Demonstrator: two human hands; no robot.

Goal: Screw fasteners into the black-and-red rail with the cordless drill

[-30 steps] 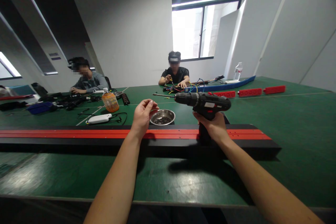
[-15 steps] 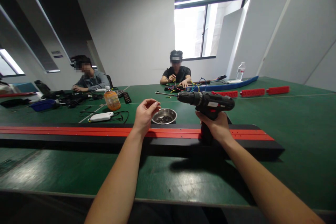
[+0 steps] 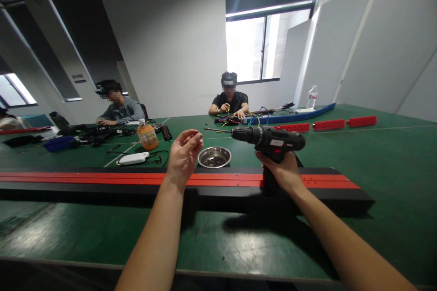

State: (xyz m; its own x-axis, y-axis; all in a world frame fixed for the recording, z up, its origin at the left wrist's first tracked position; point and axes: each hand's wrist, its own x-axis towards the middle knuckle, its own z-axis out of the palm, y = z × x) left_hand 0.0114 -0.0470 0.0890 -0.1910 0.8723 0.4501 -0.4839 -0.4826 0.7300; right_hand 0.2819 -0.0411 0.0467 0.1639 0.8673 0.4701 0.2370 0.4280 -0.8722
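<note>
My right hand (image 3: 285,168) grips the handle of a black cordless drill (image 3: 273,138), its long thin bit pointing left. My left hand (image 3: 185,152) is raised with thumb and fingers pinched together near the tip of the bit; whatever it may hold is too small to make out. Just right of that hand stands a round metal bowl (image 3: 214,158) with many small dark screws in it. Below both hands a long black beam (image 3: 221,195) with a red strip (image 3: 129,178) along its top lies across the table.
Beyond the beam are a white power bank-like box (image 3: 133,158) with a cable, an orange-filled plastic jar (image 3: 148,136) and a blue tray (image 3: 59,143). Red slotted blocks (image 3: 328,125) and a long blue piece (image 3: 290,115) lie farther right. Two people sit across the table.
My left hand has shifted slightly left and turned, its fingers still pinched. The right hand holds the drill in nearly the same place. The whole view has tilted a little upward.
</note>
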